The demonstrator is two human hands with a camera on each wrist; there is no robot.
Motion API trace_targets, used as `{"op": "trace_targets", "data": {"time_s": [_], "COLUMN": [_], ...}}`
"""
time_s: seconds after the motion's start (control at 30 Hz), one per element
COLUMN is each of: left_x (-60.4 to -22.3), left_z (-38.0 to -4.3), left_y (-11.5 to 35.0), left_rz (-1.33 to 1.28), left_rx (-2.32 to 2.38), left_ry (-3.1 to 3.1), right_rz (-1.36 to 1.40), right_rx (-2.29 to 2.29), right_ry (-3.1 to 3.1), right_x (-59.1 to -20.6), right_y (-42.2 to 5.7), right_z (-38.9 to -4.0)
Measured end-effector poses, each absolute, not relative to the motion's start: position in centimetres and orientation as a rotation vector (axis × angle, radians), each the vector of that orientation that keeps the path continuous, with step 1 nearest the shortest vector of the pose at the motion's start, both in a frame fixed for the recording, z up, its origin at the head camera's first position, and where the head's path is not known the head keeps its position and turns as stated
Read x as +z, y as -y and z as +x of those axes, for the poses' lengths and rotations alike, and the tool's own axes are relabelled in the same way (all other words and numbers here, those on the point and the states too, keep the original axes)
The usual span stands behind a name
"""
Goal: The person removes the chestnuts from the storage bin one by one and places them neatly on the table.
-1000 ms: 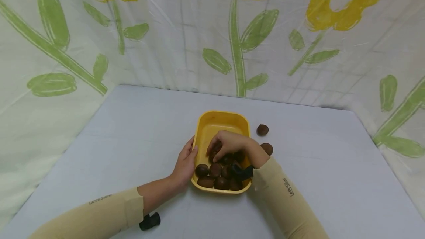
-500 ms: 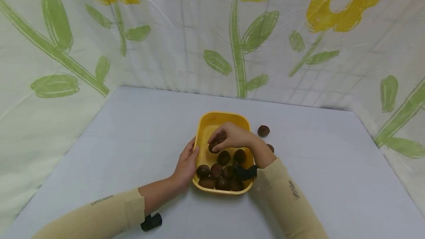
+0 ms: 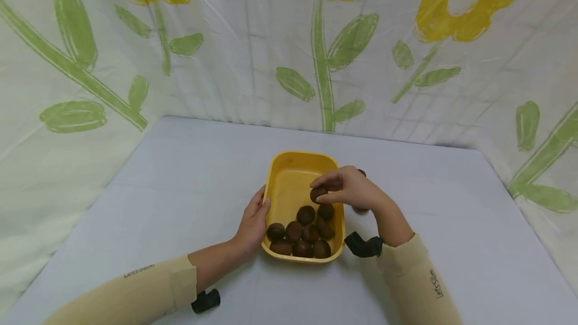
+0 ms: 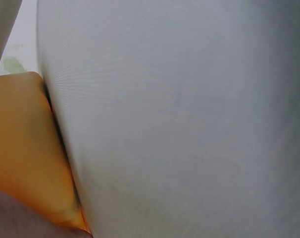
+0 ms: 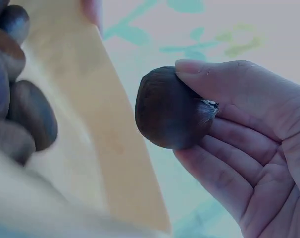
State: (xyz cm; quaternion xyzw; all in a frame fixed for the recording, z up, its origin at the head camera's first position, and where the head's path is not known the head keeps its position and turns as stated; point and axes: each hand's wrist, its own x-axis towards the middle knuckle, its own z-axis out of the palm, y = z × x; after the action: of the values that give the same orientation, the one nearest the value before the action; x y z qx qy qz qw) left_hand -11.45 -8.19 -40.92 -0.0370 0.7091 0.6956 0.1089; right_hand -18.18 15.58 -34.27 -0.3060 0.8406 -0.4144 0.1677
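Now your right hand (image 3: pixel 354 188) pinches a chestnut (image 3: pixel 317 194) near the right edge of the tray (image 3: pixel 287 184), your left hand (image 3: pixel 253 223) gripping the left

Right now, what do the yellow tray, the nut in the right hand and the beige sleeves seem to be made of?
Yellow tray: probably plastic, smooth with a soft sheen; the rounded corners look moulded. Nut in the right hand: seemingly a hard natural shell, brown and slightly glossy, with a pale tuft. Beige sleeves: likely fabric, matte, with loose cuff edges; fibre unclear.
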Motion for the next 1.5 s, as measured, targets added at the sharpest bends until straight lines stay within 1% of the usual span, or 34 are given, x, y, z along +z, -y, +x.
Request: {"op": "trace_targets", "data": {"time_s": [0.27,0.4,0.9,1.17,1.5], "left_x": [-40.9,-40.9,-40.9,-41.0,-40.8], "left_z": [-11.5,-11.6,-11.5,-11.5,-11.3], "left_y": [8.1,8.0,8.1,8.0,8.0], "left_rz": [-0.118,-0.130,-0.128,-0.103,-0.113], "left_rx": [2.060,2.061,2.067,2.079,2.054], "left_ry": [-2.072,-2.066,-2.052,-2.050,-2.073], "right_rz": [-0.750,-0.736,-0.616,-0.652,-0.711], "right_rx": [-1.312,-1.358,-1.328,-1.345,-1.276], "right_ry": [-2.438,-2.476,-2.620,-2.524,-2.474], "right_x": [-34.5,-35.1,-38.6,-40.3,-40.8], "right_y": [-19.3,-20.8,-24.1,-24.6,-24.8], "right_z": [-16.1,-15.0,-11.6,-11.3,-11.4]}}
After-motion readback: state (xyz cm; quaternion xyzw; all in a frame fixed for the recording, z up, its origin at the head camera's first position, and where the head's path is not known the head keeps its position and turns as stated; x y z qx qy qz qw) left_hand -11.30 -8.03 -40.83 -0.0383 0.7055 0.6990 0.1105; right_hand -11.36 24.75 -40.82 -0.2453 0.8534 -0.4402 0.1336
